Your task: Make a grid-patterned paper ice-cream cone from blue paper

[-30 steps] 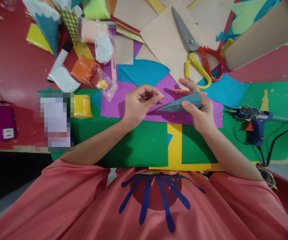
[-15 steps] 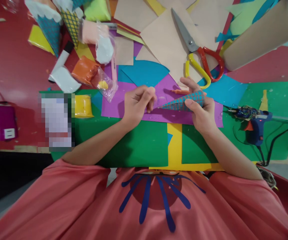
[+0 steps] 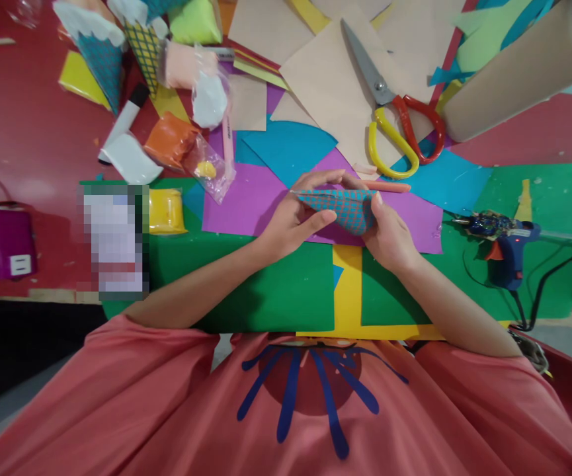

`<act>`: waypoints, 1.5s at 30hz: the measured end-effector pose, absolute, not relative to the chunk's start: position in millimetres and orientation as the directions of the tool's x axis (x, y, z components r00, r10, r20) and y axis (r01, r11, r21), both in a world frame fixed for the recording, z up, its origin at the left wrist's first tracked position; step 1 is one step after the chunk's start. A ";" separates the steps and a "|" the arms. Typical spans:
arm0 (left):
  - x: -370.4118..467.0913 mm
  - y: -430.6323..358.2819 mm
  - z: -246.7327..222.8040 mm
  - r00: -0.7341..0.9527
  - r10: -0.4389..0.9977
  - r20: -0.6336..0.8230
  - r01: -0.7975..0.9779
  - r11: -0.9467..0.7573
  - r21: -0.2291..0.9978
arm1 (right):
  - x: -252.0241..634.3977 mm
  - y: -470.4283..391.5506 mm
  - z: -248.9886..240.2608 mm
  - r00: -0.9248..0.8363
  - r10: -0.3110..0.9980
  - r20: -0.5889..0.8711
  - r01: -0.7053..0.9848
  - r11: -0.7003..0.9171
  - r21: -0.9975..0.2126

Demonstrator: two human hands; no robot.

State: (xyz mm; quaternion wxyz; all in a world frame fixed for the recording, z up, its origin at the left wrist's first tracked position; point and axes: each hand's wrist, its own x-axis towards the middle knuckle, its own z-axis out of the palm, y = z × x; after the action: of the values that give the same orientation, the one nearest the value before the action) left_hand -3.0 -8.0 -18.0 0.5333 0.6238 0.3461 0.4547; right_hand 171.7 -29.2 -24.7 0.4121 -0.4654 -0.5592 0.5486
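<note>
A blue paper cone (image 3: 348, 208) with a grid of reddish lines lies sideways between my hands, above the purple sheet (image 3: 246, 198). Its narrow tip points left. My right hand (image 3: 389, 231) grips the wide end, thumb on the near side. My left hand (image 3: 290, 218) is curled around the tip half, its thumb against the lower edge and its fingers passing behind. Just beyond the cone an orange-pink pen (image 3: 387, 187) lies on the purple sheet.
Large scissors (image 3: 382, 99) with red and yellow handles lie ahead on beige paper. At right rests a blue glue gun (image 3: 511, 251) with its cord. A thick cardboard tube (image 3: 518, 73) is upper right. Clay packets (image 3: 169, 140) and finished cones (image 3: 100, 63) crowd the upper left.
My left hand has moved right onto the cone's tip half. The cone has turned and shifted left in my right hand, uncovering more of the pen and the scissors' yellow handle.
</note>
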 end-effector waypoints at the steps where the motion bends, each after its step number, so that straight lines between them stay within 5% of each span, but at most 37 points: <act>1: -2.5 -8.3 -16.8 0.351 0.917 0.187 -0.080 -0.170 0.982 | 170.9 -29.4 -25.1 -0.245 0.965 -0.090 -0.027 -0.099 -0.995; 4: 0.3 -9.4 -14.9 0.420 0.892 0.167 -0.146 -0.115 0.982 | 168.7 -29.1 -20.2 -0.278 0.933 -0.230 -0.239 -0.299 -0.924; 8: 2.8 -8.8 -13.8 0.491 0.862 0.125 -0.127 -0.071 0.989 | 168.1 -25.9 -12.6 -0.288 0.901 -0.325 -0.228 -0.394 -0.890; 14: 0.8 -6.3 -11.1 0.430 0.901 0.054 -0.140 0.007 0.990 | 181.3 -17.0 -7.1 -0.127 0.987 -0.097 -0.136 -0.114 -0.984; 18: -2.7 -9.7 -6.3 0.634 0.770 -0.076 -0.143 0.213 0.967 | 190.0 -16.0 4.3 -0.007 0.998 0.067 0.004 0.067 -0.998; 23: -5.3 -11.6 -3.0 0.842 0.512 -0.170 -0.029 0.356 0.934 | 184.8 -23.3 9.6 -0.306 0.952 0.000 0.039 0.013 -0.999; 27: -4.5 -11.0 -1.7 0.902 0.390 -0.184 -0.022 0.467 0.884 | 180.1 -26.2 5.3 -0.339 0.940 -0.049 0.034 -0.040 -0.999; 33: -3.5 -13.7 2.1 0.910 0.360 -0.206 -0.070 0.622 0.780 | 180.5 -23.4 4.9 -0.305 0.952 -0.031 0.061 -0.013 -0.998; 45: -5.6 -12.1 0.7 0.909 0.326 -0.258 -0.027 0.666 0.746 | 180.7 -25.4 0.4 -0.284 0.957 -0.062 0.099 -0.035 -0.994</act>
State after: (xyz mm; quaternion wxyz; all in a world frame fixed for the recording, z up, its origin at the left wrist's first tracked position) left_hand -5.6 -12.1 0.7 0.8930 0.3965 0.1883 0.0990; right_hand 180.7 -25.4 0.4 0.3862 -0.4570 -0.5775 0.5554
